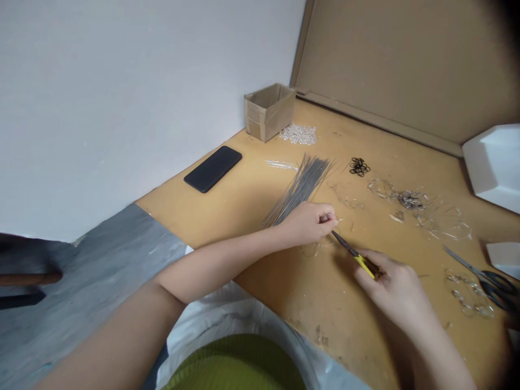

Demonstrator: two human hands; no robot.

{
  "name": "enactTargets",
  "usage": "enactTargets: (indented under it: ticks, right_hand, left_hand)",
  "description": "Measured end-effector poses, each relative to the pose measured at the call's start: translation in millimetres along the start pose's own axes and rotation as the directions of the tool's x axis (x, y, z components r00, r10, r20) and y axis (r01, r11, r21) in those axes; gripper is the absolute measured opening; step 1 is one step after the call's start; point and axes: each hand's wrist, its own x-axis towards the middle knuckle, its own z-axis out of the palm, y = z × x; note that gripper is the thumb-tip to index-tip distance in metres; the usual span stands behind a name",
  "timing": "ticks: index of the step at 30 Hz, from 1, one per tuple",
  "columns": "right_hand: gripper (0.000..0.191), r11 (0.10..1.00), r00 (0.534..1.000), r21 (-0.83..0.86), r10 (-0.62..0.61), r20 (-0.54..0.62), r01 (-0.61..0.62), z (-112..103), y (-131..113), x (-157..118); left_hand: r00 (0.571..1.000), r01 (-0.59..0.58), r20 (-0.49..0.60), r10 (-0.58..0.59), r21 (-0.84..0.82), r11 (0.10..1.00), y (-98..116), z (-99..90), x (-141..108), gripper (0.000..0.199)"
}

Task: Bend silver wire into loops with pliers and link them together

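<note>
My left hand (311,223) is closed in a pinch over the table, with a thin piece of wire (340,219) showing at its fingertips. In my right hand (392,281) is a pair of long-nosed pliers (351,252) with yellow and black handles. The dark tip of the pliers points up and left, just below the left fingertips; whether the jaws grip the wire is too small to tell. Under and beyond my left wrist lies a bundle of straight grey wires (303,187). A few thin, shiny wires (281,164) lie left of the bundle's far end.
An open cardboard box (270,114) stands at the back beside a pile of small clear rings (298,134). A black phone (213,169) lies at left. Black rings (359,167), tangled wire pieces (414,200), scissors (483,276) and white containers (498,168) are toward the right.
</note>
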Motion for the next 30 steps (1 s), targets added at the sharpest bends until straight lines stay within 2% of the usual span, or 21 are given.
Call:
enactTargets:
  ticks: [13,30]
  right_hand:
    - [0.031,0.999,1.000,-0.033,-0.011,-0.021,0.010,0.3,0.4,-0.5]
    - [0.030,0.988,0.999,-0.155,-0.016,-0.032,0.011,1.6,-1.7,-0.8]
  left_hand:
    - [1.000,0.007,0.005,-0.007,0.006,1.000,-1.2,1.2,-0.2,0.016]
    - [0.999,0.028,0.018,-0.028,0.028,0.999,0.4,2.1,0.4,0.018]
